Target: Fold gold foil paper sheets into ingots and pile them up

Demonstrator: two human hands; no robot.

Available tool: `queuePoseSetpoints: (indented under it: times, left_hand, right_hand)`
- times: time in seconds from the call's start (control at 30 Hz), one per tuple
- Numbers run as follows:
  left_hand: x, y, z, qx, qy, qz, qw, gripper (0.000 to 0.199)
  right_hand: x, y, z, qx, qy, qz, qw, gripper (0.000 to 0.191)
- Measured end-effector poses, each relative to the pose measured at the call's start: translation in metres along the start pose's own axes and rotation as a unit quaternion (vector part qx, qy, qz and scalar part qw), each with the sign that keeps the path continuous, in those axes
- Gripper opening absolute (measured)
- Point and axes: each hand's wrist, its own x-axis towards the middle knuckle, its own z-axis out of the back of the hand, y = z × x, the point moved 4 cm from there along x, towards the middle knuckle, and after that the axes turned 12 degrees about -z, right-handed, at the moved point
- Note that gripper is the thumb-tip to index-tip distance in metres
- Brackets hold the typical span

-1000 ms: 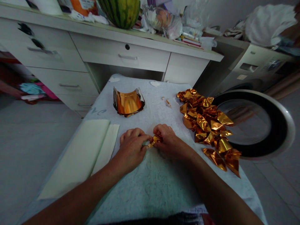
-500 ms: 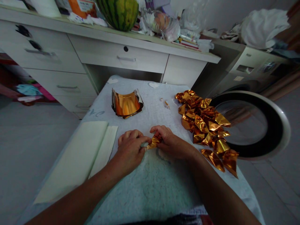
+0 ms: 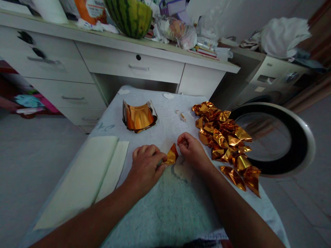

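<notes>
Head view: gold foil.
Left hand pinches it. Right hand is near; I can't tell its grip.

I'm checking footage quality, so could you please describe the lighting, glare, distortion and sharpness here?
In the head view, light is dim, glints dot the gold foil pile, the washer door looks oval, and small print on the orange packet is too soft to read.

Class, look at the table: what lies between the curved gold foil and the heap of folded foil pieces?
In the head view, small scraps, too tiny to identify, lie on the cloth between them.
</notes>
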Motion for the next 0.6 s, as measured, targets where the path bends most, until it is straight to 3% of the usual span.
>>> queuePoseSetpoints:
  times: [0.1, 0.2, 0.3, 0.47, 0.6]
  left_hand:
    - [0.001, 0.001, 0.001, 0.003, -0.01, 0.0, 1.0, 0.01]
    - [0.001, 0.003, 0.002, 0.017, -0.025, 0.013, 0.999, 0.008]
    - [0.0, 0.007, 0.001, 0.042, -0.032, 0.041, 0.998, 0.019]
    - [-0.001, 0.009, -0.003, 0.064, -0.03, 0.048, 0.996, 0.042]
    - [0.0, 0.009, -0.004, 0.046, -0.044, 0.038, 0.997, 0.052]
  right_hand:
    - [-0.001, 0.002, 0.003, -0.131, -0.078, 0.042, 0.987, 0.013]
    - [-0.002, 0.001, -0.003, -0.225, -0.075, 0.052, 0.97, 0.02]
    - [-0.002, -0.002, -0.009, -0.264, -0.071, 0.045, 0.961, 0.024]
    - [-0.002, 0.003, -0.009, -0.228, -0.064, 0.045, 0.97, 0.018]
    - [-0.003, 0.007, -0.009, -0.102, -0.014, 0.04, 0.994, 0.018]
